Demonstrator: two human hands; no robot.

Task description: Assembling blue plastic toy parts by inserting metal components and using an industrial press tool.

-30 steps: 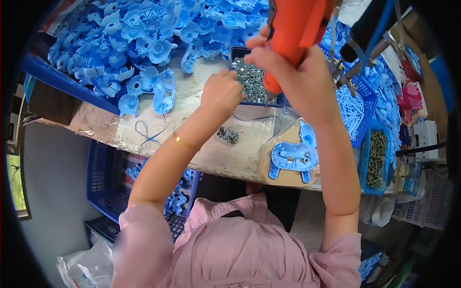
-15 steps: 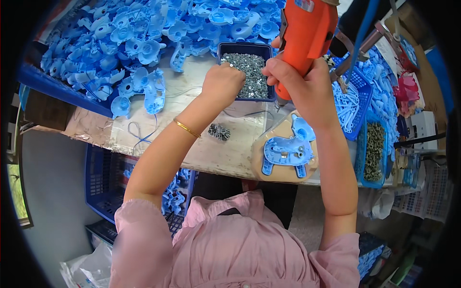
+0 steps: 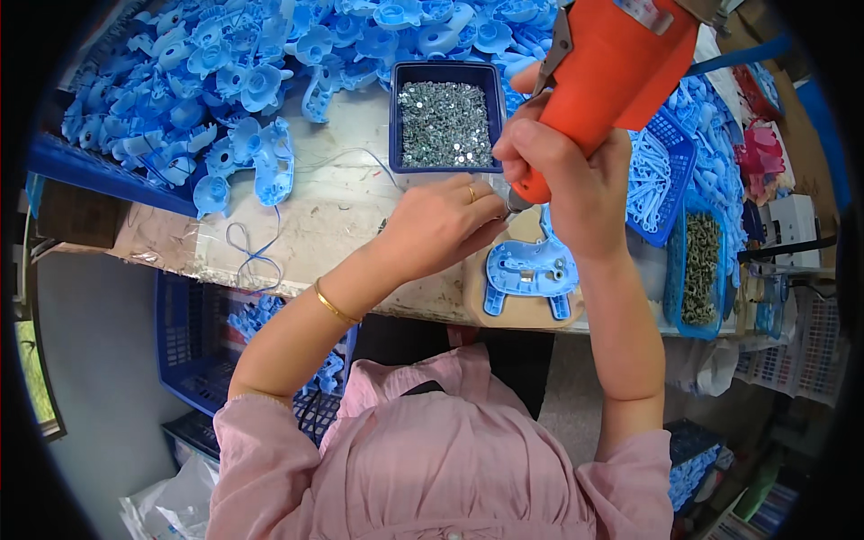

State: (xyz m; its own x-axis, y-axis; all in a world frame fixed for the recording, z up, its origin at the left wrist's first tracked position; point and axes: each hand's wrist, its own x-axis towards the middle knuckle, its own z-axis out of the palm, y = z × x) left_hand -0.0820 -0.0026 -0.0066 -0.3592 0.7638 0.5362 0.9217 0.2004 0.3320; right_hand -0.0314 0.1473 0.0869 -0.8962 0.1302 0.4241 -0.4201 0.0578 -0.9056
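My right hand (image 3: 576, 171) is wrapped round an orange electric screwdriver (image 3: 612, 81), its tip slanting down and left. At that tip, the fingers of my left hand (image 3: 445, 220) are pressed together; whatever they hold is too small or hidden to make out. Below the tip, a light-blue animal-shaped plastic shell (image 3: 529, 270) lies inner side up on a tan block (image 3: 490, 315). Its upper part is partly covered by my hands and the tool. Just beyond my left hand stands a dark blue tray (image 3: 396, 117) filled with small metal screws (image 3: 450, 126).
Blue plastic shells (image 3: 243, 72) are heaped at the back left. On the right, a blue basket (image 3: 688, 157) holds pale blue pieces, and a blue tray (image 3: 720, 306) holds small metal parts. A thin blue cord (image 3: 252, 252) lies on the table. Below it stands a crate (image 3: 180, 351).
My left hand has moved from the screw tray, toward me and right, to the screwdriver's tip. The screwdriver has tilted, its top leaning farther right. The whole view has shifted slightly.
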